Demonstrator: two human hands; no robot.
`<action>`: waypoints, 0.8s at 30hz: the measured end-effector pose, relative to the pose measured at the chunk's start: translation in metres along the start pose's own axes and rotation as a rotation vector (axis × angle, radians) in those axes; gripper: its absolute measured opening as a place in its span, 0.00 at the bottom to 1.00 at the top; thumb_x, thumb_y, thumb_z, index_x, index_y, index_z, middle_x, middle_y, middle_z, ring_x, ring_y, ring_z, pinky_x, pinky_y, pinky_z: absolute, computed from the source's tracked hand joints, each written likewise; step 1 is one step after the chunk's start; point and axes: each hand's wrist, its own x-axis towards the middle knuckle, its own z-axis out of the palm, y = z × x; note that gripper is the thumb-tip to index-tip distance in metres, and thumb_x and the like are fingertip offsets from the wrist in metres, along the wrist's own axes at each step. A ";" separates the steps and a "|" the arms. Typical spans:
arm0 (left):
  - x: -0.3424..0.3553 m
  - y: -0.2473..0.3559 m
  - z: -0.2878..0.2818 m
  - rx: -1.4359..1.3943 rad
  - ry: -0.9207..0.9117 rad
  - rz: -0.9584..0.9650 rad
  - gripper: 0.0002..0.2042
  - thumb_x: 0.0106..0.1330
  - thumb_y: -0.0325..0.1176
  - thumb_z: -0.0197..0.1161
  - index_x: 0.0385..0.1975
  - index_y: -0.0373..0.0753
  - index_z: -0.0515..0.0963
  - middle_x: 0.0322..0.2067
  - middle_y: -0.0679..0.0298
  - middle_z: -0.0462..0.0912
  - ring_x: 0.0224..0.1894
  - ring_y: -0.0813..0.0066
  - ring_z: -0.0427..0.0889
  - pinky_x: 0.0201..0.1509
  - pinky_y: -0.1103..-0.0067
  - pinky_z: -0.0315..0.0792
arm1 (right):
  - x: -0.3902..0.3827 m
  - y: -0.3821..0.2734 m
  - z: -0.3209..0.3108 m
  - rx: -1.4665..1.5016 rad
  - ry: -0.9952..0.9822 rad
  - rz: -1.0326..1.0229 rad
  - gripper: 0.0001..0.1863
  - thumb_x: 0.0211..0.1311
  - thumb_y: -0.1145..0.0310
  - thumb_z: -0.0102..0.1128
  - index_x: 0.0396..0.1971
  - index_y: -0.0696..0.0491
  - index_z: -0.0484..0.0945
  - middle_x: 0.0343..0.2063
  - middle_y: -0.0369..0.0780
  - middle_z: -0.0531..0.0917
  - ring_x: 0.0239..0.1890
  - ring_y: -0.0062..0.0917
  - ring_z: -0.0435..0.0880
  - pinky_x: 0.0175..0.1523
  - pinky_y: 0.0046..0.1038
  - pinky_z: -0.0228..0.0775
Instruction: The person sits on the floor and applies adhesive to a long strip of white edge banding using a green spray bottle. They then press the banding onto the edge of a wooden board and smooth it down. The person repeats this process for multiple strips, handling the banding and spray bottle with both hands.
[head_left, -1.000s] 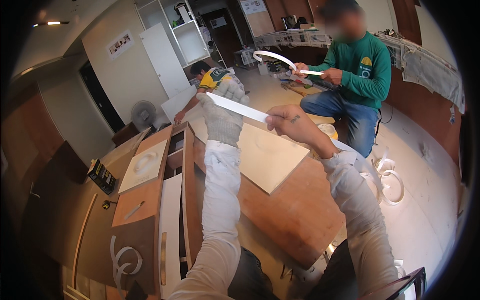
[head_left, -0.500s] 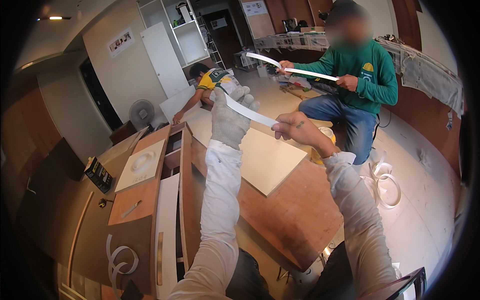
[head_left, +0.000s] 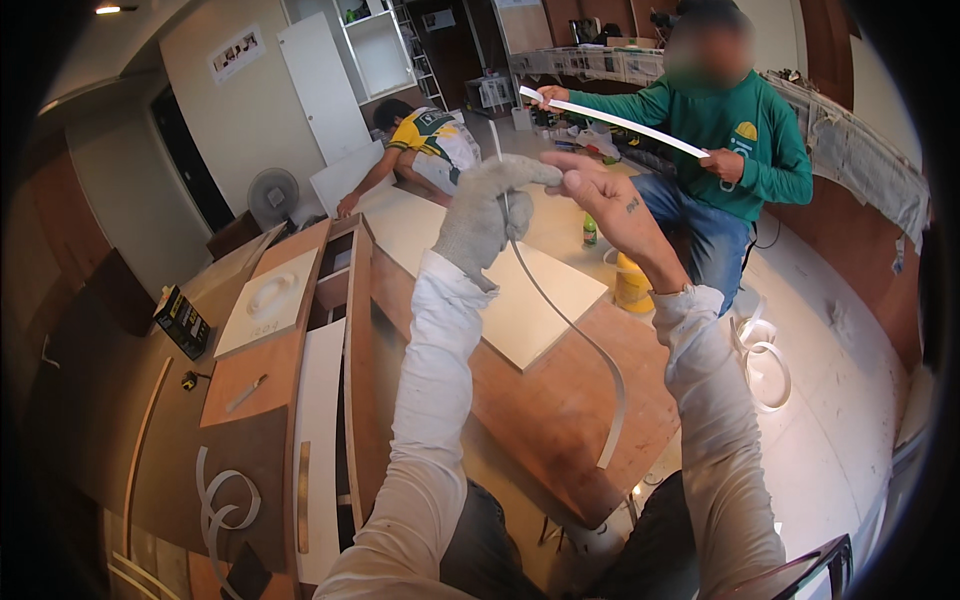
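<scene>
My left hand [head_left: 482,215], in a grey-white work glove, is closed around a thin white edging strip [head_left: 620,398]. One short end of the strip sticks up above the glove; the longer part curves down over the brown wooden board [head_left: 560,425]. My bare right hand [head_left: 618,208] is at the gloved fingertips, fingers stretched out and apart, with no strip in it. Below my hands, a cream panel [head_left: 545,310] lies on the brown board. Facing me, a person in a green shirt holds another white strip [head_left: 622,122] between both hands.
On the left worktop are a coiled white strip [head_left: 250,500], a knife [head_left: 245,393], a tape measure [head_left: 190,380] and a black can [head_left: 182,322]. More strip coils [head_left: 768,375] lie on the right floor near a yellow bucket [head_left: 630,285]. Another person [head_left: 430,140] bends over panels at the back.
My right hand has let go of the strip, whose freed end now hangs down toward me. The gloved hand has turned. The person opposite now holds their strip stretched out in one long curve.
</scene>
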 end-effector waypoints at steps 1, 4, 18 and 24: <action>-0.002 0.004 0.002 0.007 0.018 0.024 0.14 0.64 0.38 0.55 0.37 0.32 0.79 0.27 0.64 0.81 0.16 0.82 0.73 0.18 0.85 0.67 | 0.002 -0.001 0.003 -0.057 0.060 -0.034 0.23 0.69 0.54 0.50 0.50 0.59 0.77 0.45 0.42 0.81 0.46 0.26 0.79 0.53 0.26 0.68; -0.004 0.011 0.010 0.028 0.030 0.029 0.16 0.64 0.38 0.54 0.40 0.31 0.79 0.27 0.61 0.82 0.19 0.77 0.78 0.23 0.81 0.74 | 0.006 -0.011 0.009 -0.113 0.170 -0.013 0.22 0.68 0.55 0.51 0.50 0.58 0.77 0.43 0.42 0.82 0.43 0.24 0.79 0.49 0.25 0.69; 0.009 -0.013 0.024 0.093 -0.124 -0.026 0.16 0.68 0.41 0.58 0.42 0.32 0.76 0.31 0.55 0.84 0.30 0.65 0.85 0.33 0.75 0.80 | 0.005 -0.056 0.022 0.186 0.217 -0.173 0.08 0.65 0.73 0.52 0.37 0.60 0.79 0.31 0.38 0.85 0.35 0.19 0.81 0.45 0.22 0.73; 0.016 -0.043 0.006 0.061 -0.236 -0.309 0.24 0.67 0.45 0.57 0.47 0.25 0.71 0.36 0.48 0.82 0.35 0.61 0.85 0.38 0.70 0.82 | -0.003 -0.109 -0.010 0.298 0.397 -0.282 0.10 0.69 0.68 0.52 0.39 0.60 0.77 0.32 0.41 0.84 0.37 0.27 0.85 0.40 0.23 0.76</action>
